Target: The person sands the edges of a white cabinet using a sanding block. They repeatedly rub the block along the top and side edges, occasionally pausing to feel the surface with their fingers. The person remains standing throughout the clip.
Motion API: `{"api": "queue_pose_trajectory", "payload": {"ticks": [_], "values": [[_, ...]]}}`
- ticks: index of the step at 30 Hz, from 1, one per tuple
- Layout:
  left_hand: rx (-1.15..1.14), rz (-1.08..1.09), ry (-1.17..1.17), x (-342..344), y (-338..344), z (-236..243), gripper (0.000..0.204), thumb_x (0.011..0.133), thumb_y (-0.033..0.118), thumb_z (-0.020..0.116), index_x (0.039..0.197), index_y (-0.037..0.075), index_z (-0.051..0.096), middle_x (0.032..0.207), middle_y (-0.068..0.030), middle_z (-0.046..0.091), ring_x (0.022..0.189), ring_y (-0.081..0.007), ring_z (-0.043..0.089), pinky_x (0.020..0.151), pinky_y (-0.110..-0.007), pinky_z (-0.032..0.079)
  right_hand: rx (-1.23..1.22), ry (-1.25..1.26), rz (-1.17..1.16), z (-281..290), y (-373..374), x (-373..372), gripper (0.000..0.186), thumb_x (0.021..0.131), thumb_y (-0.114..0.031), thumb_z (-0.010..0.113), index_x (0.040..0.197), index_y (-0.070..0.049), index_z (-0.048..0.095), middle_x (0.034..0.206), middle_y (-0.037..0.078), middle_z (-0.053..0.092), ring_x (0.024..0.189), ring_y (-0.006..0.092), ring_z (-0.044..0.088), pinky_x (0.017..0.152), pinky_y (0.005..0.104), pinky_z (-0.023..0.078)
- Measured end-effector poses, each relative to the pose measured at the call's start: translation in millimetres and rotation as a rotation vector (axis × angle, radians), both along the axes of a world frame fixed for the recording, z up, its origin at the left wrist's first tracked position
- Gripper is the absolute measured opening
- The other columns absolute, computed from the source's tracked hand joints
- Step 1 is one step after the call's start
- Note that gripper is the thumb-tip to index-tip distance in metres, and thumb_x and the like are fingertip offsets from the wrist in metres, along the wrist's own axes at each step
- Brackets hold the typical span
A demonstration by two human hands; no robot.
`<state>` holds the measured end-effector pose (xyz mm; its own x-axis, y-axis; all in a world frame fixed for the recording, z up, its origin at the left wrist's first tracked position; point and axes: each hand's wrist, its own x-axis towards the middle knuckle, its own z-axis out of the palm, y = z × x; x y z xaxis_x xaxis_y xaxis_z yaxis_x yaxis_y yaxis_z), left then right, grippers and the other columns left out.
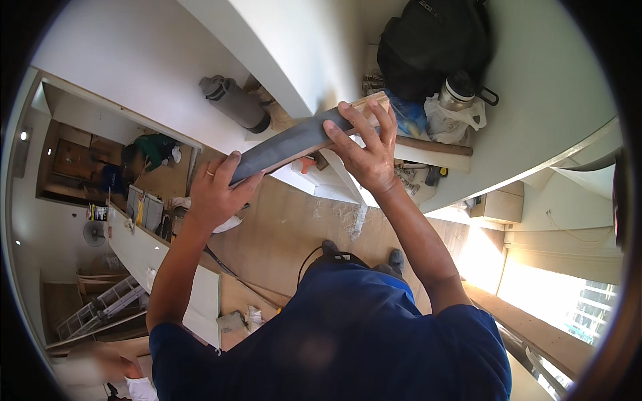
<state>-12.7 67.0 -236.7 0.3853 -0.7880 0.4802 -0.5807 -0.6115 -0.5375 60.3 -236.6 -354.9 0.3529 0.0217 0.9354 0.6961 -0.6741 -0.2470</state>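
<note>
I am looking down from the head view, and on the far left a ladder (100, 307) is lying on the floor, with another person (137, 164) crouching in the room beyond a doorway. Neither is touching what I am handling.

My left hand (215, 190) is gripping the near, lower end of the board (294, 142), a long flat piece with a dark grey face and a pale wood edge. The fingers are curling over the top and the thumb is pressing from underneath, so this hand is clamped around the board rather than spread. The left forearm is rising steeply from the lower edge, elbow bent.

The board is sitting in the air at about chest height, slanting up from left to right, clear of the floor and the white counter (548, 113). Judging by that, the lifting is done, and the piece is not yet set against or onto anything; any placing or fitting appears to be left.

My right hand (364, 144) is holding the far, higher end. Its fingers are spreading wide across the dark face, the tips wrapping over the wood edge, the palm lying flat against the board. The right arm is reaching further out and is nearly straight.

Beyond that hand, a black backpack (435, 43) and a steel bottle (458, 93) are resting on the counter, well apart from the board.
</note>
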Motion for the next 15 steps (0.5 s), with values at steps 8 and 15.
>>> {"api": "queue_pose_trajectory", "payload": {"ticks": [8, 15], "values": [[-0.016, -0.016, 0.09, 26.7, -70.1, 0.1, 0.039, 0.076, 0.016, 0.09, 0.114, 0.021, 0.08, 0.126, -0.0147, 0.058, 0.096, -0.0333, 0.067, 0.075, -0.041, 0.059, -0.068, 0.05, -0.003, 8.8, -75.0, 30.7, 0.069, 0.065, -0.021, 0.097, 0.13, -0.032, 0.077, 0.151, -0.002, 0.062, 0.147, 0.0367, 0.045, 0.119, 0.0549, 0.043], [-0.005, 0.052, 0.004, -24.0, -9.6, 21.2, 0.041, 0.076, 0.016, 0.09, 0.115, 0.021, 0.079, 0.123, -0.015, 0.059, 0.097, -0.0338, 0.066, 0.076, -0.042, 0.06, -0.022, -0.031, 0.044, 27.4, -9.8, 0.2, 0.061, 0.069, -0.026, 0.095, 0.127, -0.036, 0.077, 0.15, -0.006, 0.063, 0.147, 0.0332, 0.044, 0.119, 0.0596, 0.041]]}}
